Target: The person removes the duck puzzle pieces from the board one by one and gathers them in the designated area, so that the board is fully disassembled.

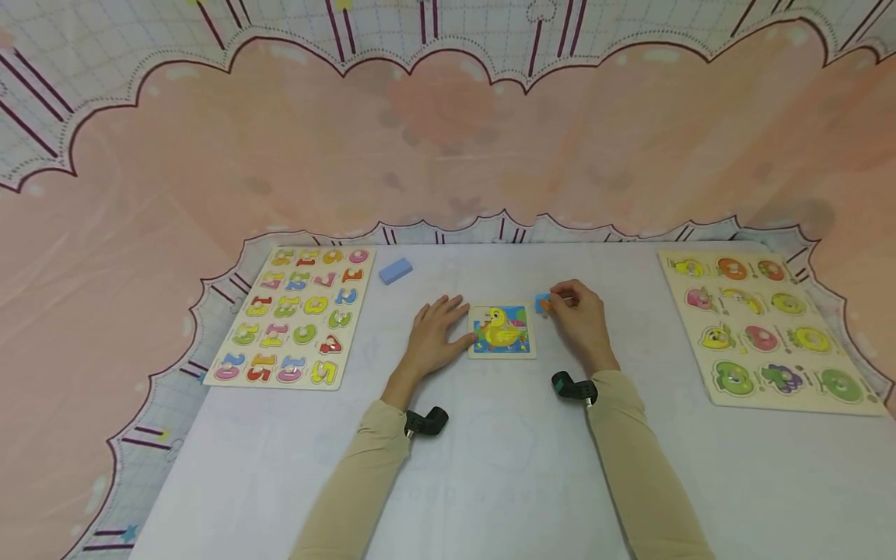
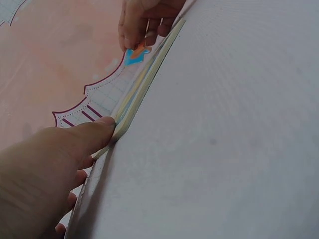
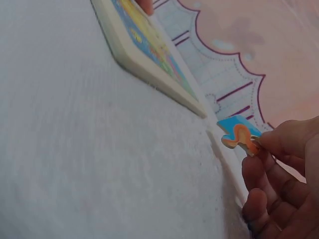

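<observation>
Between the hands lies a small square duck jigsaw puzzle in a pale wooden tray (image 1: pixel 501 356), flat on the white table. My left hand (image 1: pixel 435 336) rests at its left side with fingers spread, and the thumb (image 2: pixel 97 132) touches the tray's edge. Just off the tray's upper right corner, my right hand (image 1: pixel 582 323) pinches a blue and orange jigsaw piece (image 3: pixel 240 130) between thumb and fingers. That piece is held tilted, apart from the tray in the right wrist view. The other fingers of the right hand are curled beneath.
A number puzzle board (image 1: pixel 290 317) lies to the left and a fruit puzzle board (image 1: pixel 766 330) to the right. Near the back, beside the number board, sits a blue block (image 1: pixel 395 271). Behind the table's far edge hangs a peach patterned cloth (image 1: pixel 448 155).
</observation>
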A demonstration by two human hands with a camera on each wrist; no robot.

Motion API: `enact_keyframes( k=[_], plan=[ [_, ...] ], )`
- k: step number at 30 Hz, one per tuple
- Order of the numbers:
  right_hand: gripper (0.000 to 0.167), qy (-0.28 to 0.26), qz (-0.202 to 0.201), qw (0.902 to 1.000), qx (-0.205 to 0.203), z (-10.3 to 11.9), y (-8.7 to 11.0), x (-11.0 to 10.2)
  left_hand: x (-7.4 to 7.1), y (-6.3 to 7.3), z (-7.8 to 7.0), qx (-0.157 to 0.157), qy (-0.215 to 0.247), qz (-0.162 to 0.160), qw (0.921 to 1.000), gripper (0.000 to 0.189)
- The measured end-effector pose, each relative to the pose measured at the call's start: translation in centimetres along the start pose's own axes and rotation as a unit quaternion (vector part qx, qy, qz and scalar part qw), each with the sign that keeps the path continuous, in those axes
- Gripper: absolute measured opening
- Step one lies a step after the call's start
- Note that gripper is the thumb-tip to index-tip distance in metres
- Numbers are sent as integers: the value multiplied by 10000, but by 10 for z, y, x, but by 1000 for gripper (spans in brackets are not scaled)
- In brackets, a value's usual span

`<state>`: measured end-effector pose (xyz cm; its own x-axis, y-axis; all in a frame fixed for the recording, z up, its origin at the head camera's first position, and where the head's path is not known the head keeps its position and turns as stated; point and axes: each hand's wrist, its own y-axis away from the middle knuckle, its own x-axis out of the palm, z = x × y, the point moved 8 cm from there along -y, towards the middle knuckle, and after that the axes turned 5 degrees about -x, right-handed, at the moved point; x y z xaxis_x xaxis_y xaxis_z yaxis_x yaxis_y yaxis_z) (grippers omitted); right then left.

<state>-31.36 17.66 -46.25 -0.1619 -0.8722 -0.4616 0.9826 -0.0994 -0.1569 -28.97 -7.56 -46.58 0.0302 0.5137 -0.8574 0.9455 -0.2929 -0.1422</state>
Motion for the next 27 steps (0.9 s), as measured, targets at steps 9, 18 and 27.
enact_keyframes(
  k=[9,18,27],
  plan=[
    [20,313,72,9994,154,-5,-2,-4,1,0,1,-23,43,-20,10000,59],
    [22,1041,130,9939,342,-4,-2,-5,-2,2,0,36,14,-81,10000,59],
    [22,1587,129,9863,440,-7,-6,-9,0,0,-1,-10,40,6,10000,59]
  ],
)
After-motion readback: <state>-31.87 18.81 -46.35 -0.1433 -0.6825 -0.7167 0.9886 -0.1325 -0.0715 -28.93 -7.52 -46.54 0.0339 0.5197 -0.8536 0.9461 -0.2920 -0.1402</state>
